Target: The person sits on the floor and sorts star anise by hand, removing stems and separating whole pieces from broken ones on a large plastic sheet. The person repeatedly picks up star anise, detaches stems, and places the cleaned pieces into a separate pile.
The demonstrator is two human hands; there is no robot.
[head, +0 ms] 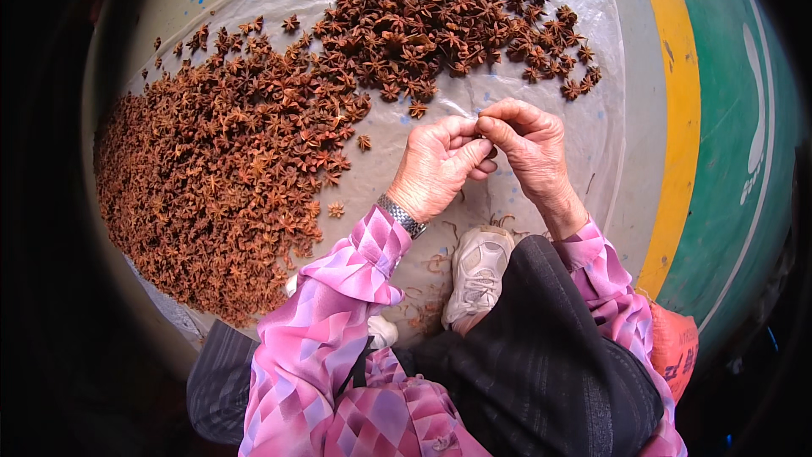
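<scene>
My left hand (pixel 438 162) and my right hand (pixel 530 146) meet at the fingertips above a pale plastic sheet (pixel 390 171). A small dark piece, perhaps star anise, shows between the left fingers; most of it is hidden. The right thumb and forefinger are pinched together, and what lies between them cannot be seen. Left of my hands spreads a large heap of reddish-brown star anise (pixel 209 184). A darker pile of star anise (pixel 419 19) lies beyond them. Single star anise pods (pixel 364 142) rest near the heap's edge.
Thin stems (pixel 438 260) are scattered on the sheet around my pale shoe (pixel 480 273). At the right, a yellow floor stripe (pixel 675 108) borders green floor (pixel 723 139). An orange woven sack (pixel 674 346) with printing stands by my right arm.
</scene>
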